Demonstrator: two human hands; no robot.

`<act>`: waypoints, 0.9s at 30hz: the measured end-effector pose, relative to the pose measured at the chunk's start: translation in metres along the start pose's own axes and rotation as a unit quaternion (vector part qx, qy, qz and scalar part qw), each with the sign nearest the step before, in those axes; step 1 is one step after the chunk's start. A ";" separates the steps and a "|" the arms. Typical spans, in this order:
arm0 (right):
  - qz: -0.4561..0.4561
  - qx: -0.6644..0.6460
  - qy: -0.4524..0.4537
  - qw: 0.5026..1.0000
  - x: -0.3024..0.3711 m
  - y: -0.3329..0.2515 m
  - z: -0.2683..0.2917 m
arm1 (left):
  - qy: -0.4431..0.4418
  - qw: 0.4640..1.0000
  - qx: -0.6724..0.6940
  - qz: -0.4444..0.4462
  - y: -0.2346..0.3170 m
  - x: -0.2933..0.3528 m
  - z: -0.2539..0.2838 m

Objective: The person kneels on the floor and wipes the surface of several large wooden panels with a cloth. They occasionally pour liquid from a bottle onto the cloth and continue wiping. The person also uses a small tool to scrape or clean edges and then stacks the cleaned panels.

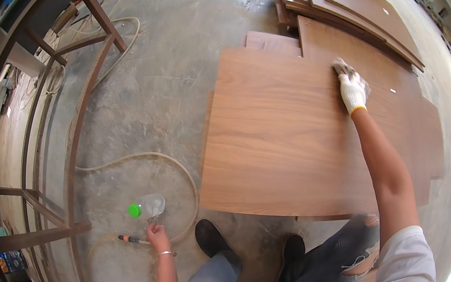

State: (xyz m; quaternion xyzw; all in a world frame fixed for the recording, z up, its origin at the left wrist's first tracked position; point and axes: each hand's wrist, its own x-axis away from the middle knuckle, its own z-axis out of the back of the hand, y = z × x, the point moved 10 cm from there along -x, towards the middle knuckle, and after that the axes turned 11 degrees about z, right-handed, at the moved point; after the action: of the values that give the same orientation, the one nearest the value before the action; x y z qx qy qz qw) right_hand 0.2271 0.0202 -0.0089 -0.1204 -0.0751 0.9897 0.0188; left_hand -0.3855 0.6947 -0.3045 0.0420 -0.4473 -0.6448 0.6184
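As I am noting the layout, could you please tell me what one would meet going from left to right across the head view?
Dark brown frame → bare left hand → left shoe → right shoe → gloved right hand.

The panel (276, 134) is brown with streaky grain, the glove (352, 93) white, yellow-edged.

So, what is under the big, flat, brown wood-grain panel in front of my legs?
Other brown wooden panels show past the big panel on its left and right, apparently lying beneath it. Whatever is under its middle is covered, so I cannot tell.
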 end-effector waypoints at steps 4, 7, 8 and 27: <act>0.194 0.084 -0.001 0.977 -0.013 -0.104 -0.027 | -0.271 0.940 0.164 0.124 0.069 0.123 -0.072; 0.252 0.001 -0.084 0.964 -0.009 -0.245 -0.040 | -0.393 0.875 0.268 0.094 0.139 0.172 -0.091; 0.296 -0.018 -0.089 0.951 -0.005 -0.286 -0.039 | -0.436 0.848 0.288 0.087 0.162 0.187 -0.100; 0.680 -0.329 -0.085 0.650 0.243 -0.390 0.049 | -0.508 0.828 0.238 -0.024 0.205 0.239 -0.135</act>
State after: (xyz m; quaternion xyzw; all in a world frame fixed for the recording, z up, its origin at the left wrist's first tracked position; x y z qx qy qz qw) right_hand -0.0132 0.4122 0.0411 -0.0514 -0.2940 0.6416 -0.7066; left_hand -0.2035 0.4577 -0.1368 -0.1347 -0.8365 -0.4636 0.2592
